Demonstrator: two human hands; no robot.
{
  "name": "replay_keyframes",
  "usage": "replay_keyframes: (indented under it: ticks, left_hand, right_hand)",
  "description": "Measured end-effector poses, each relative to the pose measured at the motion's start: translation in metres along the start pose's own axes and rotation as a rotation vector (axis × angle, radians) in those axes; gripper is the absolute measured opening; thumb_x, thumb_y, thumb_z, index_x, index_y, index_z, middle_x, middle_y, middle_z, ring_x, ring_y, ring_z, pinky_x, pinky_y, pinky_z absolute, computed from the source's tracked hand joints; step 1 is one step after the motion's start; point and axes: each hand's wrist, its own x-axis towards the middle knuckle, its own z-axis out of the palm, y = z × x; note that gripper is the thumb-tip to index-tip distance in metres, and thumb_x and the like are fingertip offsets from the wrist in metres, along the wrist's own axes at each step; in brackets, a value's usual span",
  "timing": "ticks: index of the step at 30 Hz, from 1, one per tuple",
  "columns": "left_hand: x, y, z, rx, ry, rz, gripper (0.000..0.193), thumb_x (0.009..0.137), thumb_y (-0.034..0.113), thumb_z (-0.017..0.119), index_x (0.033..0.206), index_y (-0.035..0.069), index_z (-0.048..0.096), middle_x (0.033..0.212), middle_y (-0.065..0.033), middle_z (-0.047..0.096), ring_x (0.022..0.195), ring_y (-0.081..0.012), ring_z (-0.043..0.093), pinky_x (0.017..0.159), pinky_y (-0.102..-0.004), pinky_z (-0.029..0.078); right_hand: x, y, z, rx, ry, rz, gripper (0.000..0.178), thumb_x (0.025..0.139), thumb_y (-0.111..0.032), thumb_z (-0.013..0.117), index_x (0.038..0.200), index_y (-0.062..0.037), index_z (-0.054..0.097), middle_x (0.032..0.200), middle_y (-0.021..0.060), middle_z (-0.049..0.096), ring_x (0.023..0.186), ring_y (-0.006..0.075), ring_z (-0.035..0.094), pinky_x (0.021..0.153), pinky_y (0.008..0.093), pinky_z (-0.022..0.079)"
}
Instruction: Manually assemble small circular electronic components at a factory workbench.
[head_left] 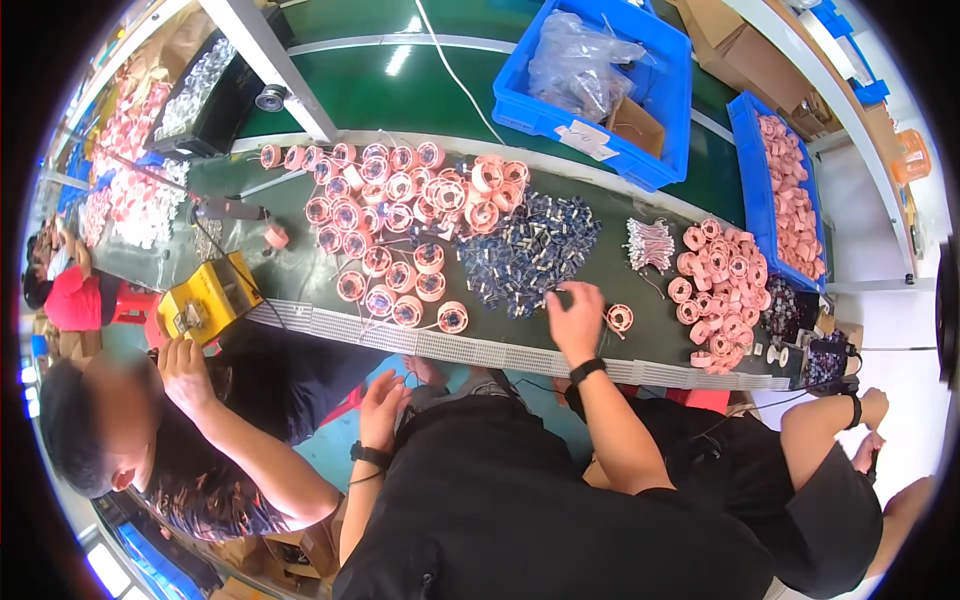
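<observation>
My right hand [577,316] is at the near right edge of a heap of small blue parts with white ends [530,250]. Its fingers are bent together toward the heap; whatever is between the fingertips is too small to make out. Just right of this hand, a single pink ring-shaped part [619,319] lies on the dark green bench. My left hand [381,408] is raised in front of the bench's near edge, fingers loosely curled and apart, with nothing visible in them. Several pink rings with blue pieces and wires [400,277] are grouped left of the heap.
Right of the heap are a bundle of white-and-pink leads [650,244] and a pile of pink rings [718,290]. Blue bins [510,108] stand behind. A yellow device [208,297] sits left, by a co-worker's hand [186,375]. Another person [720,470] is close on my right.
</observation>
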Motion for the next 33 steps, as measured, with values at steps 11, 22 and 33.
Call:
replay_keyframes:
  ticks: [11, 22, 33]
  left_hand:
    - [0.023, -0.011, 0.035, 0.333, -0.193, 0.208, 0.032, 0.089, 0.011, 0.064, 0.118, -0.001, 0.059, 0.107, -0.0079, 0.067, 0.098, -0.0142, 0.062, 0.085, -0.0279, 0.049]
    - [-0.014, 0.036, 0.12, 0.632, -0.497, 0.651, 0.063, 0.076, 0.011, 0.077, 0.132, 0.005, 0.048, 0.113, -0.0098, 0.062, 0.097, -0.0215, 0.064, 0.086, -0.0341, 0.052]
    - [-0.027, 0.045, 0.109, -0.012, -0.495, 0.398, 0.058, 0.086, 0.001, 0.066, 0.138, 0.002, 0.039, 0.121, -0.0094, 0.056, 0.108, -0.0164, 0.056, 0.091, -0.0312, 0.048]
  right_hand:
    - [-0.023, 0.103, -0.054, -0.441, -0.148, 0.253, 0.04, 0.078, -0.024, 0.068, 0.114, -0.0109, 0.059, 0.112, 0.0143, 0.058, 0.096, 0.0357, 0.058, 0.083, 0.0434, 0.049]
    - [-0.055, 0.01, -0.008, 0.937, -0.557, 0.542, 0.028, 0.091, -0.016, 0.061, 0.116, -0.005, 0.059, 0.091, 0.0016, 0.057, 0.077, 0.0095, 0.056, 0.068, 0.0247, 0.047]
    - [-0.025, -0.08, -0.019, 0.994, -0.982, 0.434, 0.047, 0.102, -0.039, 0.04, 0.11, 0.0015, 0.061, 0.098, 0.009, 0.065, 0.09, 0.0157, 0.062, 0.08, 0.0292, 0.05]
